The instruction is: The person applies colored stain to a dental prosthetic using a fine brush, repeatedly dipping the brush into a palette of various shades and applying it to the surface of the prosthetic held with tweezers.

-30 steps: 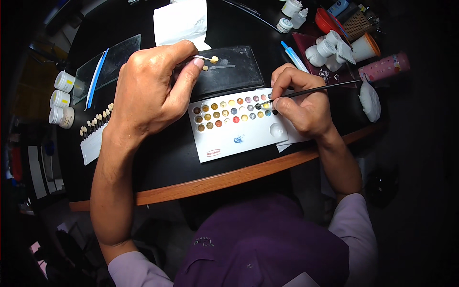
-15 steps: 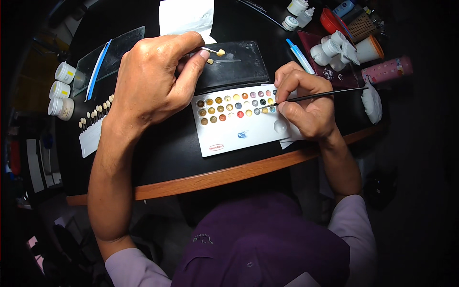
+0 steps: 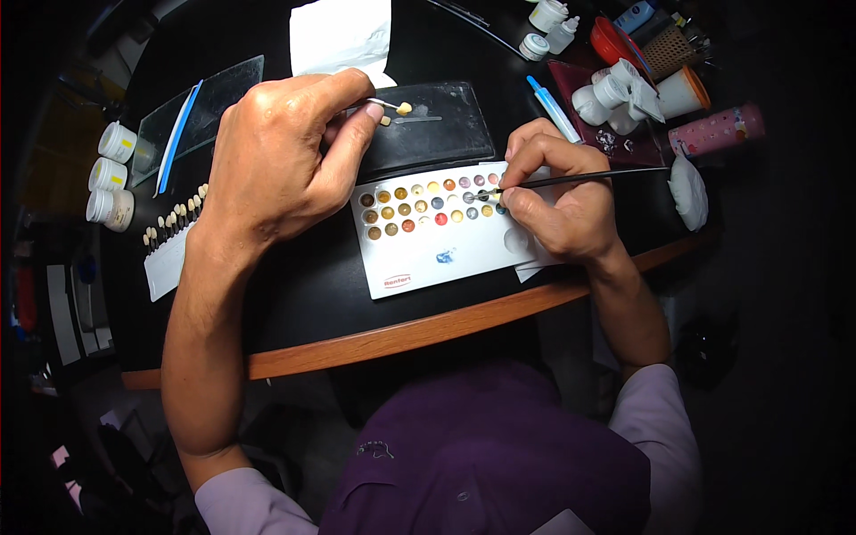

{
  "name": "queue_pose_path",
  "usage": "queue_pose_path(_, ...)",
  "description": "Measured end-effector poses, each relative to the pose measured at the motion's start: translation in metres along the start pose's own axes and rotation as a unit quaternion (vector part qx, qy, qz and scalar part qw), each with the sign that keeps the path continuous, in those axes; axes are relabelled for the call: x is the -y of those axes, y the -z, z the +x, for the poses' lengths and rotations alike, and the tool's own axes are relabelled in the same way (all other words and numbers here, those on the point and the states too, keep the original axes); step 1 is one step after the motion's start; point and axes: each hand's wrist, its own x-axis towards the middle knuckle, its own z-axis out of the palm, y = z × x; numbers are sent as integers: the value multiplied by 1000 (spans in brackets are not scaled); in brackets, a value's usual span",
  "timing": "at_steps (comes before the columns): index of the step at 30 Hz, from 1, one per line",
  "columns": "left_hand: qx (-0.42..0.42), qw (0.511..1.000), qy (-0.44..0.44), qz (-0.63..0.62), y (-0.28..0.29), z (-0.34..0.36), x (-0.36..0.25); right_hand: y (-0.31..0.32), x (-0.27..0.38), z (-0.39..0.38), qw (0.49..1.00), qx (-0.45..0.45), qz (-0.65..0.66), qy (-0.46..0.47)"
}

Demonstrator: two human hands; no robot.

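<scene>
My left hand (image 3: 299, 152) pinches a thin metal holder (image 3: 383, 104); a small yellowish tooth crown (image 3: 404, 108) sits at its tip. Below it, a second small tooth-coloured piece (image 3: 385, 120) is near a dark slab (image 3: 446, 147). A slim black-handled brush (image 3: 597, 176) is gripped between the fingers of my right hand (image 3: 566, 192). Its fine tip is at the right-hand wells of a white palette (image 3: 419, 267), about the second row. The palette has rows of round wells with brown, yellow, red, grey and dark pastes, and a blue smear lower down. My right fingers cover some wells.
A shade guide (image 3: 169, 272) with several tooth tabs lies left of my left forearm. White jars (image 3: 109, 174) and a blue-edged glass plate (image 3: 214, 111) stand beyond. White paper (image 3: 341, 40) is at the back; bottles (image 3: 593, 105) and a pink cylinder (image 3: 718, 132) crowd the right.
The brush tip has moved from around the third row of wells up to the second row. My left hand keeps its pinch on the holder. The whole view has shifted slightly.
</scene>
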Motion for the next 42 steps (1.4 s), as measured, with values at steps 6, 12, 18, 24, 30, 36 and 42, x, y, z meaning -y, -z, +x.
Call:
queue_pose_path(6, 5, 1000, 9, -6, 0, -1, 1, -1, 0, 1, 1000, 7, -1, -4)
queue_pose_path(12, 4, 1000, 16, -5, 0, -1, 1, -2, 1, 1, 1000, 10, -2, 1)
queue_pose_path(18, -26, 998, 58, 23, 3, 0, 4, -1, 0, 0, 1000, 12, 2, -4)
queue_pose_path(24, -24, 997, 69, 40, 1, -2, 7, -2, 1, 0, 1000, 4, 10, -4)
queue_pose_path(30, -19, 997, 68, 41, 2, -1, 7, 0, 1, 0, 1000, 1, 7, -8)
queue_pose_path(36, -16, 995, 87, 44, 1, 1, 4, 0, 2, 0, 1000, 8, -3, -4)
queue_pose_path(42, -14, 995, 94, 31, 2, -1, 3, -2, 3, 0, 1000, 1, 1, -2)
